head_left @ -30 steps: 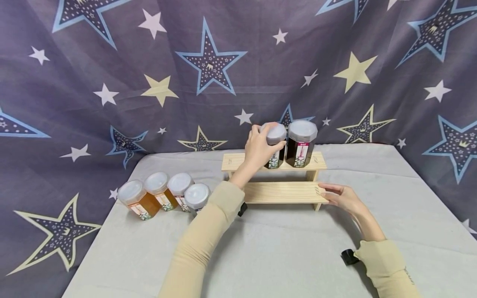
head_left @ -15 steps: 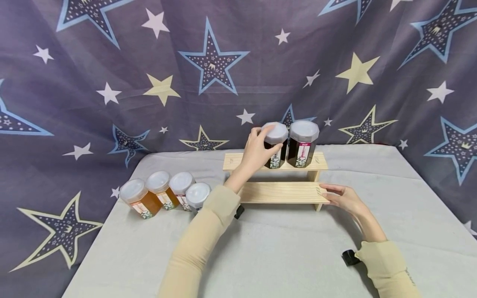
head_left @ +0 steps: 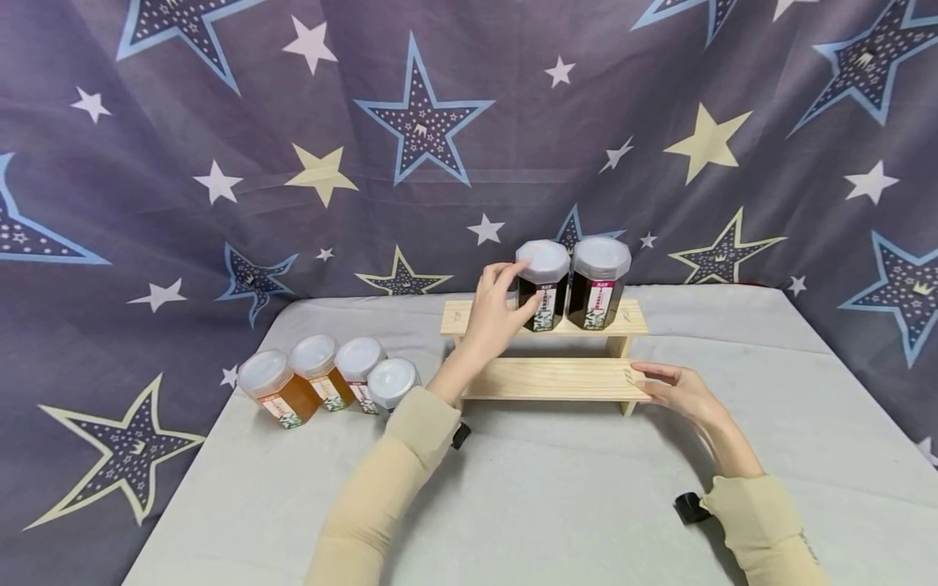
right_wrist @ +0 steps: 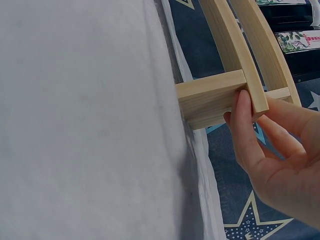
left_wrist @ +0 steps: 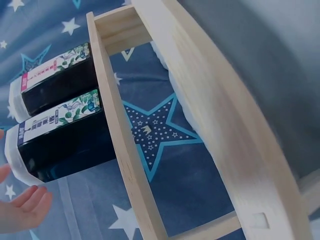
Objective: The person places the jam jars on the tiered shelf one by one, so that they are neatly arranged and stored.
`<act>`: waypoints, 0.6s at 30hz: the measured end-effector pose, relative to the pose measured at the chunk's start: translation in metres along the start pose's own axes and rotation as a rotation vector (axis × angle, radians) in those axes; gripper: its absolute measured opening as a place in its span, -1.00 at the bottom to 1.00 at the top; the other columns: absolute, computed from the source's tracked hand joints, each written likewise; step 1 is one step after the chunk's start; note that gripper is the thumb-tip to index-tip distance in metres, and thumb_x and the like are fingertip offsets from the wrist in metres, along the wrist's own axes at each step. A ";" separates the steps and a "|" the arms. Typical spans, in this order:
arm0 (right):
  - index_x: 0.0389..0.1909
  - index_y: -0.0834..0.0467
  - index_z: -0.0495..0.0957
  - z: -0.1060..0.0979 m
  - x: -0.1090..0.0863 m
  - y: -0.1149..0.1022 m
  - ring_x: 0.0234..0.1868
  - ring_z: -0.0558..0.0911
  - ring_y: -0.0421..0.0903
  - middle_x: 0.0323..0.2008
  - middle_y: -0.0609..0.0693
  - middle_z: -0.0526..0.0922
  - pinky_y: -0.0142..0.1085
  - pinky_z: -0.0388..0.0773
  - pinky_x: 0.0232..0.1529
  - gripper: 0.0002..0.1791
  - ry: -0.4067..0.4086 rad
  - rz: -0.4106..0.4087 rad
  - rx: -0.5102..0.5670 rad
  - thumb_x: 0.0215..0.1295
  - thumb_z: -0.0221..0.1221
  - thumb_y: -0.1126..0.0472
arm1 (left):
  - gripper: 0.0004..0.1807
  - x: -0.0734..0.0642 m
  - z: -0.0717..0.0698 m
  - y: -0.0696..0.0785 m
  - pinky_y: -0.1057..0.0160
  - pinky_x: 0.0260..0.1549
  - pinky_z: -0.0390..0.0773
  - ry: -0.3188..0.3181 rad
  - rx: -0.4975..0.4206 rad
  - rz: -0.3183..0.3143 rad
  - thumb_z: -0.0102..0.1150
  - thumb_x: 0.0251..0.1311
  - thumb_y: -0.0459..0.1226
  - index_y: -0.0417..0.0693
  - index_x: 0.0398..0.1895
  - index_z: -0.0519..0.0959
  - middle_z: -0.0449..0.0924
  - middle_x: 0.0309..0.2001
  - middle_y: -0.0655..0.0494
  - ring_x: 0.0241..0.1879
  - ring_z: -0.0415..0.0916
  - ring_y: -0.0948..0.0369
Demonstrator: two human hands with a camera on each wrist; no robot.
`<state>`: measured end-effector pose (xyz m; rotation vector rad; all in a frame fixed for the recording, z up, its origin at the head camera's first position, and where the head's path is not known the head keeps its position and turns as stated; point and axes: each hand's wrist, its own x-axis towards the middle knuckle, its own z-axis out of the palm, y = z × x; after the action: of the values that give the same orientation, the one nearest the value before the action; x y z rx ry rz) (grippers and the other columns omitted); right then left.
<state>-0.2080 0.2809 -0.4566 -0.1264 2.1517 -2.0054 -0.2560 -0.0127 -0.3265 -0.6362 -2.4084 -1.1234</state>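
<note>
Two dark hexagonal jars with white lids stand upright side by side on the upper board of a two-step wooden shelf (head_left: 550, 379). My left hand (head_left: 489, 319) is at the left one, a purple-labelled jar (head_left: 554, 303), its fingers spread loosely. In the left wrist view that hand (left_wrist: 24, 214) shows a gap to the jar (left_wrist: 70, 142) near its lid. Right of it is the pink-labelled jar (head_left: 598, 299). My right hand (head_left: 687, 395) pinches the right end of the lower board, thumb and fingers on either face, as the right wrist view shows of the hand (right_wrist: 280, 160).
On the grey-white cloth (head_left: 557, 496) to the left stand several more lidded jars: two amber ones (head_left: 295, 400) (head_left: 331, 389), a red-labelled jar (head_left: 360, 358) and one (head_left: 392, 379) partly behind my left sleeve. A star-patterned curtain (head_left: 469, 146) rises behind the shelf.
My left hand has let go of the purple-labelled jar's lid and drawn back slightly left and down. The jar stays on the upper board. The right hand keeps its hold.
</note>
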 end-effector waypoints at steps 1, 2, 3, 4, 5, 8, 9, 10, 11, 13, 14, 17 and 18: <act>-0.04 0.12 0.52 0.000 -0.001 -0.001 -0.30 0.59 -0.31 -0.27 -0.25 0.57 -0.41 0.52 -0.28 -0.64 0.005 0.009 0.002 0.09 0.19 0.23 | -0.50 -0.002 -0.001 0.000 0.13 0.00 0.31 0.001 -0.001 0.004 0.16 0.06 -0.17 0.00 0.12 0.38 0.26 0.04 -0.04 0.04 0.24 0.08; 0.00 0.19 0.48 0.001 -0.002 -0.003 -0.30 0.59 -0.31 -0.28 -0.24 0.57 -0.40 0.52 -0.28 -0.60 0.016 0.014 -0.006 0.09 0.19 0.24 | -0.50 -0.004 -0.001 0.000 0.13 0.00 0.31 0.001 -0.001 0.005 0.15 0.06 -0.17 0.00 0.12 0.38 0.26 0.03 -0.03 0.03 0.24 0.09; 0.04 0.24 0.44 0.002 -0.002 -0.005 -0.30 0.58 -0.31 -0.28 -0.24 0.56 -0.40 0.52 -0.28 -0.56 0.029 0.025 -0.025 0.09 0.19 0.24 | -0.51 -0.005 -0.002 -0.001 0.14 -0.01 0.32 0.000 -0.002 0.009 0.14 0.07 -0.17 0.00 0.12 0.38 0.26 0.03 -0.03 0.03 0.24 0.10; 0.07 0.31 0.39 0.003 -0.003 -0.006 -0.30 0.58 -0.32 -0.27 -0.23 0.56 -0.40 0.52 -0.27 -0.52 0.037 0.036 -0.031 0.10 0.18 0.25 | -0.52 -0.007 -0.003 -0.001 0.14 -0.02 0.32 -0.001 -0.003 0.013 0.14 0.07 -0.18 0.01 0.12 0.38 0.27 0.03 -0.02 0.02 0.25 0.11; 0.10 0.41 0.32 0.004 -0.004 -0.008 -0.30 0.58 -0.32 -0.26 -0.20 0.55 -0.40 0.52 -0.27 -0.46 0.041 0.039 -0.037 0.11 0.17 0.27 | -0.52 -0.008 -0.004 -0.001 0.14 -0.02 0.32 -0.002 -0.001 0.016 0.14 0.07 -0.18 0.01 0.11 0.39 0.27 0.03 -0.03 0.02 0.26 0.11; 0.13 0.52 0.20 0.007 -0.005 -0.011 -0.31 0.57 -0.33 -0.22 -0.11 0.55 -0.39 0.52 -0.26 -0.40 0.051 0.055 -0.054 0.13 0.14 0.29 | -0.55 -0.013 -0.007 -0.001 0.13 -0.03 0.33 -0.008 0.001 0.022 0.13 0.07 -0.19 0.00 0.09 0.41 0.29 0.02 -0.03 0.00 0.28 0.11; 0.13 0.52 0.18 0.007 -0.005 -0.012 -0.30 0.57 -0.33 -0.19 -0.08 0.55 -0.39 0.52 -0.25 -0.40 0.046 0.056 -0.057 0.14 0.13 0.29 | -0.56 -0.015 -0.007 -0.001 0.13 -0.03 0.33 -0.010 0.002 0.025 0.14 0.07 -0.19 0.00 0.08 0.42 0.30 0.02 -0.03 0.00 0.28 0.10; 0.14 0.53 0.18 0.007 -0.005 -0.012 -0.30 0.57 -0.33 -0.18 -0.06 0.55 -0.38 0.52 -0.25 -0.40 0.043 0.057 -0.059 0.15 0.13 0.29 | -0.56 -0.016 -0.008 -0.002 0.12 -0.04 0.33 -0.010 0.002 0.025 0.14 0.06 -0.20 -0.01 0.06 0.43 0.30 0.01 -0.03 0.00 0.29 0.10; 0.14 0.53 0.17 0.007 -0.005 -0.012 -0.30 0.57 -0.33 -0.16 -0.04 0.54 -0.38 0.52 -0.25 -0.40 0.040 0.055 -0.059 0.15 0.13 0.29 | -0.57 -0.018 -0.009 -0.002 0.12 -0.04 0.33 -0.010 0.004 0.027 0.14 0.06 -0.20 -0.01 0.05 0.43 0.31 0.00 -0.03 0.00 0.30 0.10; 0.14 0.53 0.17 0.007 -0.005 -0.013 -0.30 0.57 -0.33 -0.16 -0.03 0.54 -0.38 0.52 -0.25 -0.40 0.037 0.056 -0.057 0.16 0.12 0.30 | -0.58 -0.021 -0.011 -0.002 0.13 -0.04 0.34 -0.013 0.000 0.032 0.15 0.05 -0.21 -0.03 0.04 0.44 0.32 -0.01 -0.02 -0.01 0.30 0.11; 0.14 0.52 0.17 0.008 -0.005 -0.013 -0.30 0.57 -0.33 -0.16 -0.03 0.54 -0.38 0.52 -0.25 -0.40 0.036 0.056 -0.055 0.16 0.12 0.30 | -0.58 -0.023 -0.013 -0.002 0.13 -0.04 0.33 -0.014 -0.001 0.035 0.15 0.05 -0.21 -0.03 0.03 0.44 0.32 -0.01 -0.02 -0.01 0.30 0.11; 0.15 0.52 0.16 0.008 -0.006 -0.014 -0.30 0.58 -0.33 -0.18 -0.05 0.55 -0.38 0.52 -0.24 -0.40 0.037 0.058 -0.052 0.16 0.12 0.30 | -0.58 -0.028 -0.016 -0.002 0.14 -0.03 0.33 -0.013 0.001 0.050 0.16 0.05 -0.21 -0.05 0.03 0.45 0.33 -0.03 -0.01 -0.01 0.31 0.12; 0.15 0.52 0.16 0.009 -0.006 -0.015 -0.30 0.58 -0.32 -0.18 -0.06 0.55 -0.37 0.52 -0.24 -0.40 0.036 0.058 -0.050 0.16 0.12 0.31 | -0.58 -0.030 -0.018 -0.002 0.14 -0.03 0.33 -0.015 0.004 0.055 0.17 0.04 -0.21 -0.05 0.03 0.45 0.33 -0.03 -0.01 -0.01 0.31 0.12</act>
<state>-0.2014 0.2726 -0.4421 -0.0349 2.2026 -1.9374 -0.2299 -0.0348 -0.3335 -0.7069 -2.3899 -1.0946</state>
